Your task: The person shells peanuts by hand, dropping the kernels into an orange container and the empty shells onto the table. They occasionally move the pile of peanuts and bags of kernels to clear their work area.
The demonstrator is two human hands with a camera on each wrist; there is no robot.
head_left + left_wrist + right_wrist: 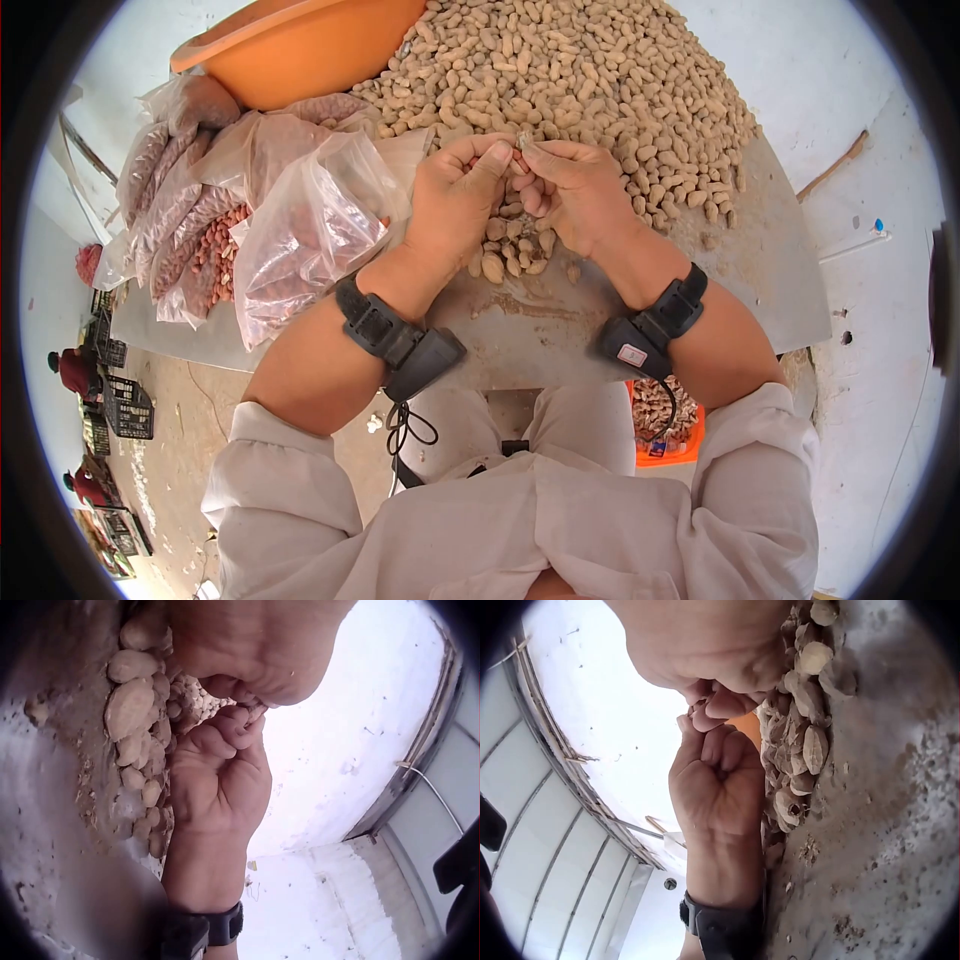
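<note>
My left hand (455, 195) and right hand (585, 190) meet at the fingertips over the near edge of the peanut heap (570, 75). Between them, thumbs and forefingers pinch a peanut (525, 142), its pale shell showing at the top and a bit of reddish kernel just below. Both hands have their other fingers curled in. From the left wrist view, the right hand (221, 780) touches the left at the tips; the right wrist view has the left hand (720, 780) below the right. Several loose peanuts (515, 250) lie beneath the hands on the metal table (460, 340).
Clear plastic bags (310, 220) of red kernels lie to the left, beside an orange basin (300, 50) at the back. Under the table's right side stands an orange-red container (668, 458) of shells. Black crates (130, 408) stand on the floor far left.
</note>
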